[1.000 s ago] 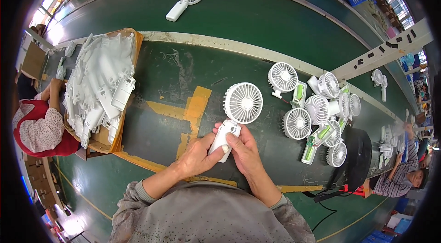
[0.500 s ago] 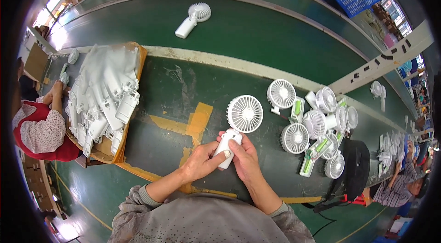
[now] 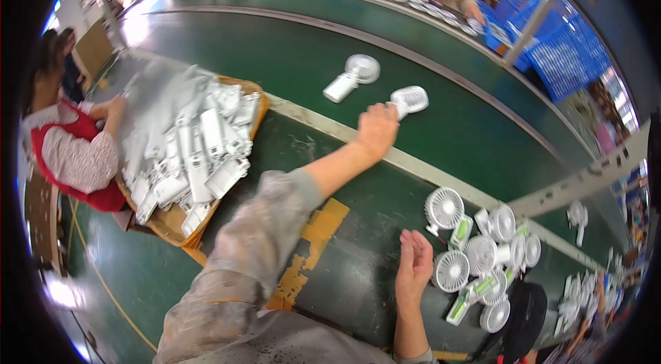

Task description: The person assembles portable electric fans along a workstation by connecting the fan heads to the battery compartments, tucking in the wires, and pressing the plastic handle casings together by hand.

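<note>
A worker's left hand (image 3: 377,129) clamps a white handheld fan (image 3: 407,100) above the green conveyor belt (image 3: 289,54) (right hand (image 3: 414,264) empty, open over the tabletop (image 3: 365,274)); set down carelessly, it could topple.

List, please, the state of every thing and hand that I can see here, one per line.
left hand: reaching out, gripping the handle of a white handheld fan at the green conveyor belt
right hand: open, holding nothing
second white fan: lying alone on the belt
cluster of white fans: heaped together on the bench
cardboard box: open, full of white plastic parts
</note>
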### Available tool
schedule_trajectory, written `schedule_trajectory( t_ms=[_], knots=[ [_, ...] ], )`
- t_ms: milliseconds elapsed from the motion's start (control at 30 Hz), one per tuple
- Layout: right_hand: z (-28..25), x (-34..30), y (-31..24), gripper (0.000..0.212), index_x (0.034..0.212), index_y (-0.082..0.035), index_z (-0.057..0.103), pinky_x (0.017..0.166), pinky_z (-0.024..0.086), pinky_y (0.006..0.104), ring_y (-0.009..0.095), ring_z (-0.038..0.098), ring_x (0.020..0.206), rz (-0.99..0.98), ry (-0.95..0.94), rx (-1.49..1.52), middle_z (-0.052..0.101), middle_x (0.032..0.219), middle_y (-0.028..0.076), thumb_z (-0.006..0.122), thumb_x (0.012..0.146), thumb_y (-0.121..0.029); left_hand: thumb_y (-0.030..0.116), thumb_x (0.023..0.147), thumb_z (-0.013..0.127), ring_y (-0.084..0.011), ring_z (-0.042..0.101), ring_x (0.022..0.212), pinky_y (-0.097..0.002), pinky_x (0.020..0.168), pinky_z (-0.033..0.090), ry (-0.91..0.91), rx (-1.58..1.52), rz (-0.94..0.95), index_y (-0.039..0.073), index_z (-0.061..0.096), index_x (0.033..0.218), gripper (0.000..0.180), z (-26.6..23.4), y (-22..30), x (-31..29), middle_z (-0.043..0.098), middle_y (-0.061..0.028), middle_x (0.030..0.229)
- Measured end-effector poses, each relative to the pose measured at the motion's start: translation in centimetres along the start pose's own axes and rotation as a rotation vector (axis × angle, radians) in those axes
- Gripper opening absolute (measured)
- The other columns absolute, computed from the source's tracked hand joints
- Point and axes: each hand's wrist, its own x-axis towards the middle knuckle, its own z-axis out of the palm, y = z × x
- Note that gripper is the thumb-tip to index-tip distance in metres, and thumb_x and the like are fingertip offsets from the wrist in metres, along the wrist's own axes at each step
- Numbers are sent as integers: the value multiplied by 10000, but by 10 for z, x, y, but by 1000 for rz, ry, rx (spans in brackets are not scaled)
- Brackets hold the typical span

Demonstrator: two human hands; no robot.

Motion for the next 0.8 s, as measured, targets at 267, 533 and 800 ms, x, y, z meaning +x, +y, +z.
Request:
schedule_trajectory(
  t_ms=[267,533,800],
  knots=[
    [1,2,8,280,1163,43,466,927,406,311,213,536,1052,-27,-10,-220,547,1150,166,480,902,-59,173,738,654,-375,421,1139,-435,937,387,-188,-452,168,-44,433,1172,534,-83,-21,-36,428,-220,1196],
    [-26,74,4,587,1275,50,355,1020,266,508,477,320,1218,-444,225,-1129,352,1314,305,628,800,-161,203,776,629,-357,444,1119,-405,938,396,-212,-595,-29,-32,435,1198,520,-166,-86,-135,444,-213,1205],
    [21,35,6,537,1214,35,412,1024,282,499,463,350,1202,-582,-140,-998,427,1275,234,642,742,-79,340,858,556,-367,400,1217,-379,1013,336,-599,-925,-285,-47,326,1315,642,-161,-49,-174,405,-266,1296]
  ],
)
